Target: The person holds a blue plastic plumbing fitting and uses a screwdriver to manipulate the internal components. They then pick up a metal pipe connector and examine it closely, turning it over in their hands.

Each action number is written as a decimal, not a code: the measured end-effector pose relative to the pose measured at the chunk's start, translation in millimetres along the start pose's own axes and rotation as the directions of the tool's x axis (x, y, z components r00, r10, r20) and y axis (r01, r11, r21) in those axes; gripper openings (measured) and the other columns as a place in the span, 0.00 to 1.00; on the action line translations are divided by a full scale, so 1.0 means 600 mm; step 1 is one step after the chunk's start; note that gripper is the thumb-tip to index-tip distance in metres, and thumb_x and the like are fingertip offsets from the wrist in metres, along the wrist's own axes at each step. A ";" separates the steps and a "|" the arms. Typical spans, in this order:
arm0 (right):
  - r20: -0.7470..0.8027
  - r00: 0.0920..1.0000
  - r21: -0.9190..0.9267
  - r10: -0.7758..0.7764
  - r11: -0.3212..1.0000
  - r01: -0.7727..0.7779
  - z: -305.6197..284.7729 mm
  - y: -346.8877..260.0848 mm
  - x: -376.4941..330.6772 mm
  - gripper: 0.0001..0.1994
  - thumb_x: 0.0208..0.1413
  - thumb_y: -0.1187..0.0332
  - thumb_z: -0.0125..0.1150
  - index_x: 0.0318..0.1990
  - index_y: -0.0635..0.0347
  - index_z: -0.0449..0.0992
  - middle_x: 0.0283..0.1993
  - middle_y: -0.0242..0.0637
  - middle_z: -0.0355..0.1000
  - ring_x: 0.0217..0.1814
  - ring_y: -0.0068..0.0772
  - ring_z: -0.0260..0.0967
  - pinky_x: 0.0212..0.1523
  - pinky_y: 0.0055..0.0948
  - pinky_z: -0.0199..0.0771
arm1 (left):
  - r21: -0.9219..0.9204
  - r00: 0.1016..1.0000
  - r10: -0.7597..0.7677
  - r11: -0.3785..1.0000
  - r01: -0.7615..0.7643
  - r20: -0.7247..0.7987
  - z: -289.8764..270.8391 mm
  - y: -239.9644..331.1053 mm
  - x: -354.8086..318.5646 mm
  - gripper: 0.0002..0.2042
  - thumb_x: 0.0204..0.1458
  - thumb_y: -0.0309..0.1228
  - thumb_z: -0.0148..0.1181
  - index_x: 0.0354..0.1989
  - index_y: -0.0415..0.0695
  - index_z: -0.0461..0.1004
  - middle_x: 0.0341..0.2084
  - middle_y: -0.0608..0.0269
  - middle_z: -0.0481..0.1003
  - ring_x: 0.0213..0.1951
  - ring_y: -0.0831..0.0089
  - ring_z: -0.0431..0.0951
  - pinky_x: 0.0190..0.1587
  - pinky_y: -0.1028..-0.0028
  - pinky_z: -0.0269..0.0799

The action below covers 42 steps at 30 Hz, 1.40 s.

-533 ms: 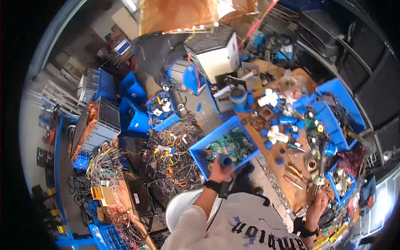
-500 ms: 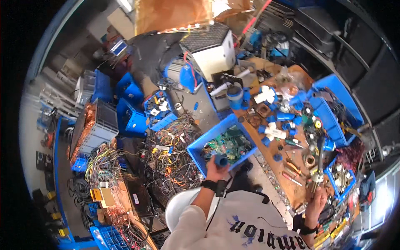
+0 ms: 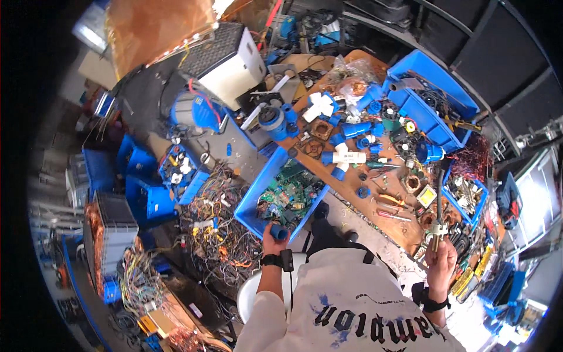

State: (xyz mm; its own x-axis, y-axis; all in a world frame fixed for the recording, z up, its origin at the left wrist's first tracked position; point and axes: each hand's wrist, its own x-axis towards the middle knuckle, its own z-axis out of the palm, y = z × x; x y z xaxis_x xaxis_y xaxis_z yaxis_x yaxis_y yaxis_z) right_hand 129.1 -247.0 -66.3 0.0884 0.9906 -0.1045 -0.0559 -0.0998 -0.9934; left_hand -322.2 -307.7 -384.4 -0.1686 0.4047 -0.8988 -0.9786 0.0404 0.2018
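My left hand (image 3: pixel 269 242) is closed around a short blue plastic cylinder (image 3: pixel 279 233) with a dark open end. It is beside the near corner of a blue crate (image 3: pixel 248 198) holding green circuit boards (image 3: pixel 291 192). On the right, my right hand (image 3: pixel 441 261) grips the lower end of a long metal tool (image 3: pixel 439 199) with a dark shaft and a pale blocky collar; its exact kind is unclear. Near it on the wooden bench (image 3: pixel 334 180) lie red-handled screwdrivers (image 3: pixel 393 216), orange-handled pliers (image 3: pixel 392 200) and a white pipe-like fitting with blue ends (image 3: pixel 346 157).
Tangled cables (image 3: pixel 214 234) are heaped left of the crate. Further left stand blue bins (image 3: pixel 149 199) and a grey crate (image 3: pixel 114 217). A large blue bin (image 3: pixel 431 120) and a small blue basket of metal parts (image 3: pixel 465 190) occupy the bench's right side. A blue machine (image 3: pixel 196 111) stands beyond.
The view has turned, so the bench and crate appear further left. My left hand, with the blue cylinder, has drawn back to the crate's near edge. My right hand still holds the long tool.
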 end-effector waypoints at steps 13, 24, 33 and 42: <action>-0.319 0.947 -0.039 0.032 0.998 -0.047 0.073 -0.024 0.063 0.19 0.69 0.54 0.47 0.27 0.54 0.63 0.19 0.22 0.52 0.18 0.13 0.47 0.18 0.19 0.45 | 0.827 0.886 0.109 0.323 -0.460 0.450 0.480 -0.033 0.097 0.17 0.50 0.36 0.67 0.46 0.45 0.71 0.36 0.61 0.76 0.34 0.66 0.79 0.32 0.63 0.79; -0.699 0.700 -0.012 0.145 0.977 -0.214 0.116 -0.018 0.018 0.17 0.69 0.58 0.48 0.28 0.54 0.64 0.19 0.22 0.55 0.19 0.12 0.49 0.19 0.18 0.47 | 0.340 0.494 -0.141 -0.565 -0.752 0.858 0.766 -0.141 0.227 0.30 0.39 0.39 0.75 0.52 0.41 0.71 0.44 0.45 0.76 0.49 0.48 0.76 0.50 0.57 0.72; -0.805 0.575 0.052 0.148 0.982 -0.181 0.131 -0.026 -0.031 0.18 0.68 0.55 0.50 0.28 0.57 0.66 0.20 0.21 0.55 0.18 0.11 0.49 0.18 0.17 0.46 | 0.157 0.274 -0.102 -0.612 -0.775 0.956 0.837 -0.243 0.288 0.30 0.40 0.38 0.74 0.51 0.38 0.70 0.47 0.42 0.74 0.53 0.45 0.71 0.57 0.57 0.67; -0.731 0.638 0.032 0.241 0.946 -0.322 0.078 0.022 -0.029 0.16 0.68 0.57 0.49 0.35 0.61 0.72 0.22 0.20 0.56 0.21 0.12 0.49 0.22 0.19 0.48 | 0.438 0.418 -0.295 0.002 -0.899 0.859 0.680 -0.309 0.073 0.15 0.54 0.26 0.63 0.49 0.39 0.71 0.42 0.56 0.75 0.47 0.65 0.76 0.50 0.65 0.74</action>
State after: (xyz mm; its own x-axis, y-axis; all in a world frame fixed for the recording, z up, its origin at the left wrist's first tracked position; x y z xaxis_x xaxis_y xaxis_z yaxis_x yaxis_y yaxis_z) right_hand 80.3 -261.4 -75.4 0.7703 0.5391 -0.3406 -0.1128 -0.4104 -0.9049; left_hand -100.2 75.0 -302.1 0.3191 0.9423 -0.1011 0.2013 0.0368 0.9788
